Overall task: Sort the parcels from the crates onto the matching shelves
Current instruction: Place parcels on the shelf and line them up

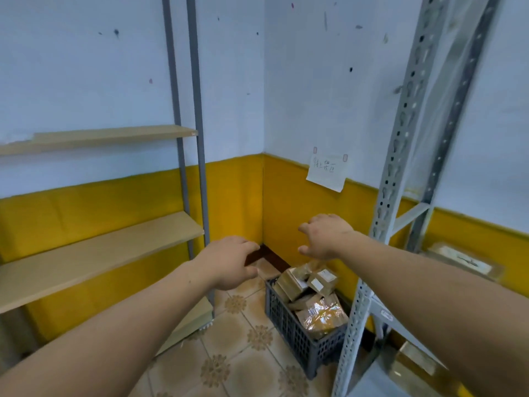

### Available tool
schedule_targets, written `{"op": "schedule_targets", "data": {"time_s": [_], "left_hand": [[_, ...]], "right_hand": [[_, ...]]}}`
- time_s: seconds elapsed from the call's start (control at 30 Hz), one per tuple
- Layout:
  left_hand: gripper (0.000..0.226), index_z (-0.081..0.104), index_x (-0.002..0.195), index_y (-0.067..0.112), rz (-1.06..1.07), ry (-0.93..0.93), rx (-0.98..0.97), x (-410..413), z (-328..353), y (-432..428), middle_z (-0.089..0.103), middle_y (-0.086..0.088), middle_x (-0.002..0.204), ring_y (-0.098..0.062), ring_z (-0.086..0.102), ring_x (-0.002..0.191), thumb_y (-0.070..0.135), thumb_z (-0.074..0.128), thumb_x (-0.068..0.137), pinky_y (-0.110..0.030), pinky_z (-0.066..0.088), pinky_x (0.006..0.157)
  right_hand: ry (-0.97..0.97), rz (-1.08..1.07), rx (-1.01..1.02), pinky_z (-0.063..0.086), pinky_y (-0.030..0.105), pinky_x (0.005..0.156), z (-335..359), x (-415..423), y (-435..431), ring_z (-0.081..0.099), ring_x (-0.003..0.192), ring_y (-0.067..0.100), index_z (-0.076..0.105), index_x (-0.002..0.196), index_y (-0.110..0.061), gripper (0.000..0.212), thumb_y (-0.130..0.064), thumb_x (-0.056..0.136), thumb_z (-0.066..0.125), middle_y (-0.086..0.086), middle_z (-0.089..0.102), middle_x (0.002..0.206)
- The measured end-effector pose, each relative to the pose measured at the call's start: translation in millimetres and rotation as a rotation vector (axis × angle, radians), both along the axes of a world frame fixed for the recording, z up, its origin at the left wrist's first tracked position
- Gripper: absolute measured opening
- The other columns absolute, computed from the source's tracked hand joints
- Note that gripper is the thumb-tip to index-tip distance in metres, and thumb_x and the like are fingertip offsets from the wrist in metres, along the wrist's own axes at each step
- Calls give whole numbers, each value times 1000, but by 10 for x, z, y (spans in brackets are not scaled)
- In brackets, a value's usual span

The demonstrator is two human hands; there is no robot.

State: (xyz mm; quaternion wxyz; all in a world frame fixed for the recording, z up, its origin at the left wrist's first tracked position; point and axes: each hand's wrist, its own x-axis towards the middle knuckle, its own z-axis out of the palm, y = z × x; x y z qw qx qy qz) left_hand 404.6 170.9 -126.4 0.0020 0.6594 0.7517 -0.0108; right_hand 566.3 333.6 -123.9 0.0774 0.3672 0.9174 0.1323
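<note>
Above the dark plastic crate (297, 333) of brown parcels (310, 293), left hand (229, 263) and right hand (325, 236) hover, fingers loosely curled, holding nothing.

i see both arms stretched out, left hand (229, 262) and right hand (323, 236) empty with loosely curled fingers, above a dark crate (289, 328) of brown parcels (310, 293) in the corner.

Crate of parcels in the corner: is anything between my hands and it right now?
Nothing visible. The left hand and right hand reach empty toward the dark crate, with open air down to the parcels piled in it. The grey rack upright stands at the crate's right side, not over its open top.
</note>
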Motion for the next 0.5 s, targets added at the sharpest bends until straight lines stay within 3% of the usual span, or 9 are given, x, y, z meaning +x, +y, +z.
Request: {"op": "schedule_targets", "data": {"time_s": [0.5], "left_hand": [[62,31,149,27,-35,-22,-102,-1366,-439,2620,37,-1,151,-24,36,137,51,49,96,-41,38,108]], "right_hand": [[-15,-120,-90,27,48,117,-560,-1060,2452,36,142,30,33,152,-24,66,-60,98,40,9,42,152]]}}
